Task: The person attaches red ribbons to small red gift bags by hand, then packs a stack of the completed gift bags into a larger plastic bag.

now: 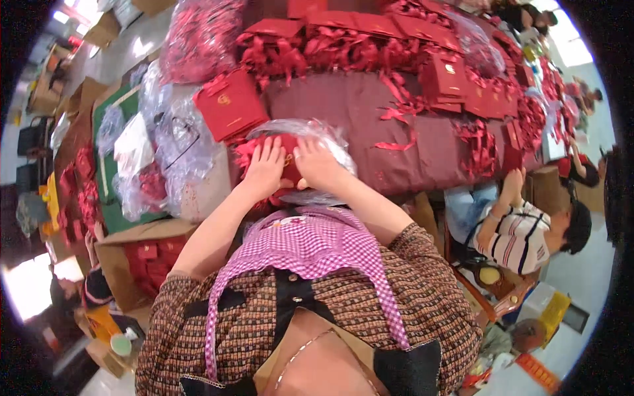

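Note:
A bundle of red paper gift bags with gold print lies in front of me at the table's near edge, partly inside a clear plastic bag. My left hand rests on the bundle's left part, its fingers stretched forward. Beside it, my right hand lies over the right part and the plastic, fingers also extended. Neither hand wraps round anything that I can see. Just beyond my left hand is a neat stack of red gift bags. Red ribbon ends poke out left of the bundle.
Dark red cloth covers the table, with rows of red bags and loose ribbons farther off. Crumpled clear plastic lies to the left. An open cardboard box holds red bags. Another person sits at the right.

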`<state>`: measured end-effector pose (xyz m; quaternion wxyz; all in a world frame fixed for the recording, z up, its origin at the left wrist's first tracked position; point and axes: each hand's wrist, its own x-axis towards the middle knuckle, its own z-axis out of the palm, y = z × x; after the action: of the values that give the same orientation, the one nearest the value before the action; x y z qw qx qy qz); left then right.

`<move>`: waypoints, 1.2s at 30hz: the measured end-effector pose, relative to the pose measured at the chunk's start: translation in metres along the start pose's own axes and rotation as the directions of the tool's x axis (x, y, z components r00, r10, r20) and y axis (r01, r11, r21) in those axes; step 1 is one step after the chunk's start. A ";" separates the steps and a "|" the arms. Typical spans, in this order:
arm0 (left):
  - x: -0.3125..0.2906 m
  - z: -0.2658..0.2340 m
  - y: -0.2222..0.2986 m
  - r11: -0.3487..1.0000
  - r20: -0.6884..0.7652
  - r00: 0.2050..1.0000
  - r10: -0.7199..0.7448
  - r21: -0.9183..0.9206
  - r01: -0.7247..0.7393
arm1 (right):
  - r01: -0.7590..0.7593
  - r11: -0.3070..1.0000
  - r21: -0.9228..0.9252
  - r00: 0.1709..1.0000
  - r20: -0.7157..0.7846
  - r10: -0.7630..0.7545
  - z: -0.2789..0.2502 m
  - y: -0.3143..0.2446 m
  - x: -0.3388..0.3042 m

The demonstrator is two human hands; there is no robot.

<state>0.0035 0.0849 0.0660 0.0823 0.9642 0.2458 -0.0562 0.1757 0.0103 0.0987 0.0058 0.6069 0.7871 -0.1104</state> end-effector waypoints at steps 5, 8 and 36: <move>0.002 0.000 0.001 1.000 0.024 1.000 -0.004 -0.002 0.004 | 0.074 0.996 -0.045 0.988 -0.136 -0.080 0.004 0.002 0.001; -0.001 0.000 0.003 1.000 0.022 1.000 -0.005 0.007 0.005 | 0.053 0.998 0.038 0.997 -0.062 -0.050 0.001 0.003 0.004; 0.012 -0.010 -0.191 -0.260 0.402 0.473 -0.784 -0.905 0.337 | 0.004 0.993 -0.118 1.000 -0.017 -0.006 0.008 0.001 0.015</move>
<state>-0.0777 0.2580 0.0489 0.5855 0.4005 0.6577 0.2536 0.1715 0.0235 0.0882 0.0347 0.6044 0.7938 -0.0584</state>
